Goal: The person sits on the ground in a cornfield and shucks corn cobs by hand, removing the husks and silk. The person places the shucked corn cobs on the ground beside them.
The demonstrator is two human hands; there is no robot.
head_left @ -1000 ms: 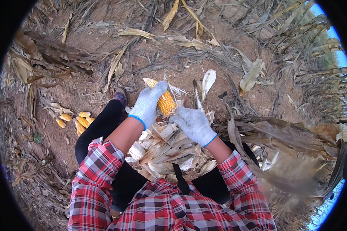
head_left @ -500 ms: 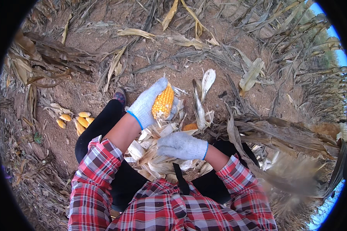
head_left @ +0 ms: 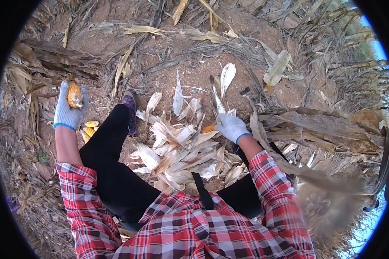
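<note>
On the left, my gloved left hand (head_left: 69, 110) is closed around a bare orange-yellow ear of corn (head_left: 74, 96). It is just above a small pile of husked ears (head_left: 89, 129) on the soil beside my left leg. My gloved right hand (head_left: 231, 128) is at the right edge of the husk heap, fingers bent down at the base of a partly husked ear (head_left: 208, 128). Part of that ear's orange kernels shows to the left of the fingers, and pale husk leaves (head_left: 217, 101) stick up beyond them. The right fingertips are hidden, so their grip does not show.
A heap of pale loose husks (head_left: 177, 151) lies between my legs. Dry corn stalks and leaves (head_left: 320, 129) stretch across the right side, one close to my right arm. More dry leaves (head_left: 52, 60) lie at the far left on reddish soil.
My left hand has carried the bare ear from above the husk heap out to the far left. My right hand has moved right and forward, from the heap to the partly husked ear.
</note>
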